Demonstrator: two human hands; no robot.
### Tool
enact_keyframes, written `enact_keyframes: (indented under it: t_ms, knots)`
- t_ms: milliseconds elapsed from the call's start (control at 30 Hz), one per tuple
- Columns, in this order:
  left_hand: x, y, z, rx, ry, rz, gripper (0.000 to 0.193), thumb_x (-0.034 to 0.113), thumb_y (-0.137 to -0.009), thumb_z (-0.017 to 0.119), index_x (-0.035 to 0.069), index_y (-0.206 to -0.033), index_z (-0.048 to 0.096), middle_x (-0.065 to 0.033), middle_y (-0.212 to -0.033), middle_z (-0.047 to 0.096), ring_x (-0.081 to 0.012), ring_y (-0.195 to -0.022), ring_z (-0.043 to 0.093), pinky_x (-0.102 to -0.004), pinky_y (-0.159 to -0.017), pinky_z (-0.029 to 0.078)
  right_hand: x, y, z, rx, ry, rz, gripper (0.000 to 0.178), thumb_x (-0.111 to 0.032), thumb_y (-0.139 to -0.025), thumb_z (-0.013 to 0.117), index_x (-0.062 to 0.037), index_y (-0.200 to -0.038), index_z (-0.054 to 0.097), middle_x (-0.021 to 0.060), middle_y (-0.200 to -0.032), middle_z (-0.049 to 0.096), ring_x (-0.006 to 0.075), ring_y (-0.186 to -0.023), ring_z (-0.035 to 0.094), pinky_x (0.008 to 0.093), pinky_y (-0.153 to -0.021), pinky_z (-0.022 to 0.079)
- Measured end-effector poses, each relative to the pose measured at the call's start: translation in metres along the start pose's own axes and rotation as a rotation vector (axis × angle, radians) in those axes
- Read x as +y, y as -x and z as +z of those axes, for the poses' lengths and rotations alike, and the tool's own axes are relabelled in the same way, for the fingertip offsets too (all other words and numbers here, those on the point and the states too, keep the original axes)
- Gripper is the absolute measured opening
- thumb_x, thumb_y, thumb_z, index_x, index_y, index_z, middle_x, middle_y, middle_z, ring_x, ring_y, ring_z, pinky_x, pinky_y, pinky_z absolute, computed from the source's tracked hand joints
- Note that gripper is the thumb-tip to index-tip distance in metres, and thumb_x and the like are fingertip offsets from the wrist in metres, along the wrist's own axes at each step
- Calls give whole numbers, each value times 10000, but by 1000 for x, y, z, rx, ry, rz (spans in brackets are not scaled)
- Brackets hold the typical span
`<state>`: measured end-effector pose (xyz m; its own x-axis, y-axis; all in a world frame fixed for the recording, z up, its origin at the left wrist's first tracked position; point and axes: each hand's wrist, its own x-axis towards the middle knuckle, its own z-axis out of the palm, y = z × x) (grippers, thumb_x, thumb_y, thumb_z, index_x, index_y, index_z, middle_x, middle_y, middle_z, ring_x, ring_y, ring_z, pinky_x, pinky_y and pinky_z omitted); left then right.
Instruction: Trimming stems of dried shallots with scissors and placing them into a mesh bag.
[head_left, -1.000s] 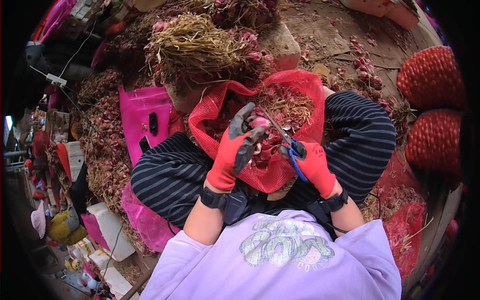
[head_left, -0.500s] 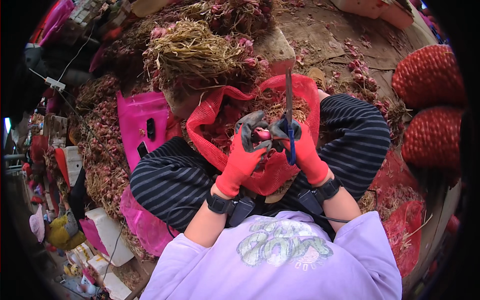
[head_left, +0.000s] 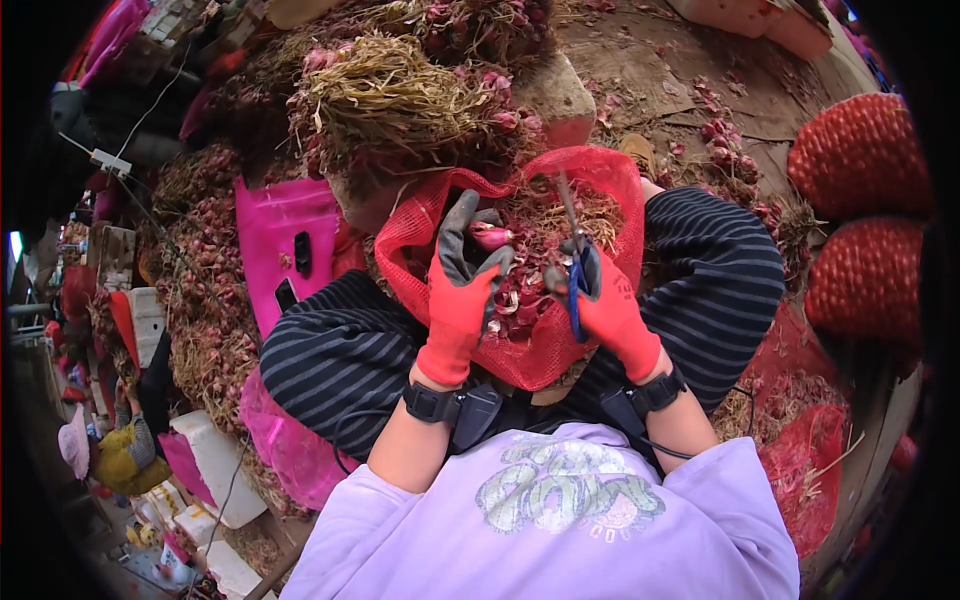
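My left hand [head_left: 460,285], in a red glove with grey palm and fingers, is at the left inside of the open red mesh bag [head_left: 410,262]. A pink-red shallot [head_left: 491,237] lies held at its fingers, thumb below. On the right, my gloved right hand [head_left: 606,300] is closed round blue-handled scissors [head_left: 572,215], whose blades point away from me. Loose shallots [head_left: 520,305] and dry roots and stalks [head_left: 575,212] fill the bag between my crossed legs. The fingertips of my right hand are partly hidden by the scissor handle.
Beyond the bag lies a big bundle of dried shallots [head_left: 395,95] on a pale block [head_left: 555,95]. Two full red mesh sacks [head_left: 850,155] stand at the right. On the left are a pink sheet [head_left: 265,235] with two dark phones, and a long shallot heap [head_left: 205,290].
My hands have drawn apart; the left went left with the shallot and its fingers opened out. The scissors stay in my right hand, their blades now tilted a little left.
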<state>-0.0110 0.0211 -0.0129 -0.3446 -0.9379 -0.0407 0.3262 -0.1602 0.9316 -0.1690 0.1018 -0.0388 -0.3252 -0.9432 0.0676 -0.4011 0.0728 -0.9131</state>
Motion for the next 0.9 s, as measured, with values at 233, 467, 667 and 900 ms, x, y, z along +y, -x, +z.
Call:
enact_keyframes:
  t_ms: [233, 467, 667, 900]
  knots:
    - [4, 3, -4, 62, -176, 90, 653, -123, -752, 569, 24, -1344, 336, -73, -1245, 450, -121, -1060, 466, -227, -862, 440, -11, 10, -7, -109, 328, -188, 366, -308, -712, 682, -46, -931, 552, 132, -790, 584, 330, -692, 585, 386, -603, 457]
    - [6, 2, -3, 58, -140, 88, 628, -142, -737, 566, -4, -1314, 361, -82, -1237, 448, -126, -1044, 490, -236, -866, 459, -20, 7, -14, -185, 283, 6, 327, -388, -743, 671, -82, -839, 607, 127, -732, 611, 322, -677, 597, 372, -588, 463]
    - [-3, 1, -11, 51, 48, 8, 633, -133, -743, 593, 10, -1313, 361, -82, -1191, 461, -117, -991, 508, -221, -839, 466, -18, 6, -14, -178, 255, 44, 329, -400, -747, 670, -78, -779, 614, 120, -673, 609, 320, -626, 596, 364, -553, 460]
    - [1, -1, -6, 81, -82, 68, 673, -129, -740, 604, 28, -1337, 334, -76, -1168, 465, -113, -969, 503, -224, -840, 459, -5, 8, -9, -159, 361, -62, 257, -323, -741, 659, -93, -844, 605, 116, -732, 606, 316, -681, 596, 375, -593, 465]
